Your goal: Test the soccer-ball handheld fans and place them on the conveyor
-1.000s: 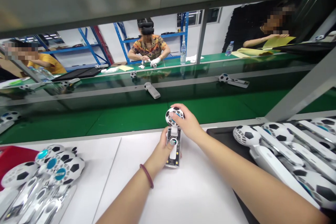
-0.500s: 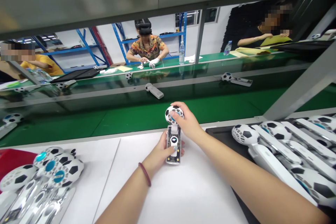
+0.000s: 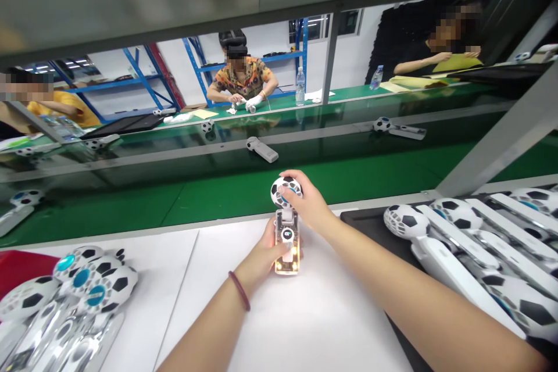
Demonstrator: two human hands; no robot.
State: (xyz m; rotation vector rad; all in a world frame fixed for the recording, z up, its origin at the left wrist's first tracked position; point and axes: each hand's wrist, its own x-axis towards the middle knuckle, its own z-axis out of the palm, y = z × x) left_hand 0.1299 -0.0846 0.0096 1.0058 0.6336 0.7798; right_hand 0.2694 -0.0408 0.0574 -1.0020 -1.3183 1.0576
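A handheld fan (image 3: 286, 231) with a football-patterned head and a clear handle stands over the white tabletop (image 3: 305, 314). My left hand (image 3: 267, 253) grips its handle, thumb on the front; orange lights glow at the handle's bottom and a small round display is lit. My right hand (image 3: 310, 204) is closed over the ball-shaped head. A dark red bracelet sits on my left wrist.
Several finished fans lie in a black tray (image 3: 366, 222) at right, and more fans (image 3: 82, 285) are piled at left beside a red bin (image 3: 17, 264). Beyond runs a green conveyor (image 3: 218, 192) carrying loose fans (image 3: 261, 150). Three other people sit across it.
The handle's bottom lights have come on orange. My left thumb slid down the front of the handle. Fans on the conveyor drifted right.
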